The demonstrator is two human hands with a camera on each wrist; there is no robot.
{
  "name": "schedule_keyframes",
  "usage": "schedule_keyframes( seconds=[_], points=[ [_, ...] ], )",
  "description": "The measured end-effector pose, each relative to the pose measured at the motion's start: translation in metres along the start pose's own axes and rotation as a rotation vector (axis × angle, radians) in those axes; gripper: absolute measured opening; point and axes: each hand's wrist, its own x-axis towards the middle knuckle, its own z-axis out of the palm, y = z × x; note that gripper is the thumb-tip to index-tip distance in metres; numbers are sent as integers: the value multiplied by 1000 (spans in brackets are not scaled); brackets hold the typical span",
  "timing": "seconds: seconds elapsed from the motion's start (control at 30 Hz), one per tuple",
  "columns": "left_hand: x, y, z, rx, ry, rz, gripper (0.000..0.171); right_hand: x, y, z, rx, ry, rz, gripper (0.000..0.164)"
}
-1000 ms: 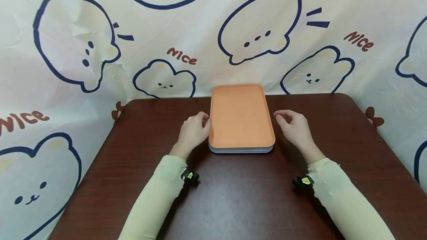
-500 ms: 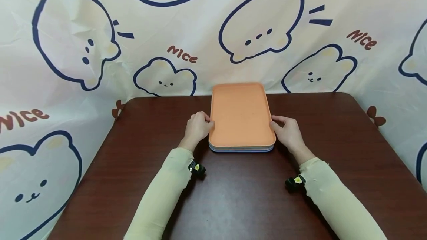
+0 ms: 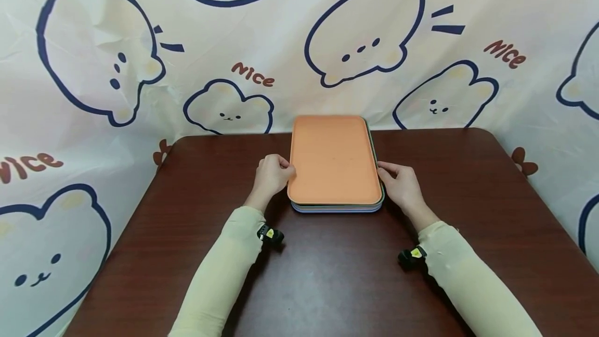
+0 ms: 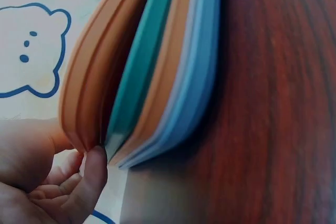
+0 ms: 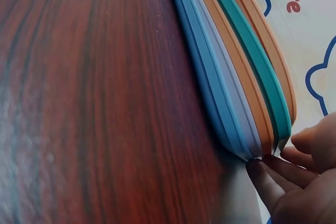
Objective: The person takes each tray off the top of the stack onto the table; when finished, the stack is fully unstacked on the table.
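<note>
My left grip (image 3: 270, 177) pinches the rectangular orange plastic-looking tray (image 3: 334, 160), likely light and stiff, at its rim (image 4: 76, 93); my right grip (image 3: 403, 186), relaxed, touches the multicoloured tray stack (image 5: 239, 66).

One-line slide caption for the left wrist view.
Left hand's grip on the top orange tray, dark gap above the green tray.

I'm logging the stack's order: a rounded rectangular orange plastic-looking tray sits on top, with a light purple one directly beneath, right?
Not purple: the left wrist view shows a rounded teal-green plastic-looking tray directly beneath; the orange tray does sit on top.
</note>
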Motion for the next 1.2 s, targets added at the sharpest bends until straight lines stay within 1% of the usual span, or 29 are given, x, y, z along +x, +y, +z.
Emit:
schedule_keyframes(
  seconds=[0.13, 0.23, 0.33, 0.47, 0.6, 0.67, 0.9, 1.2],
  points=[
    [-1, -4, -2, -43, 9, -23, 33, -1, 1, -1, -16, -2, -14, 45],
    [-3, -8, -3, -61, 30, -42, 38, -1, 1, -1, -24, -2, -30, 46],
    [-4, -12, -7, -109, 65, -68, 38, -2, 0, -1, -23, -1, -31, 45],
    [-7, -18, -12, -206, 108, -119, 38, -3, 1, -2, -22, -3, -23, 45],
    [-9, -28, -17, -269, 149, -161, 39, -4, 2, -2, -26, -10, -22, 45],
    [-9, -36, -20, -293, 167, -172, 40, -4, 1, -1, -23, -15, -25, 45],
    [-9, -61, -39, -346, 196, -194, 41, -4, 1, 2, -25, -21, -36, 45],
    [-12, -91, -76, -325, 229, -256, 42, -5, 2, 1, -27, -19, -42, 45]
  ],
)
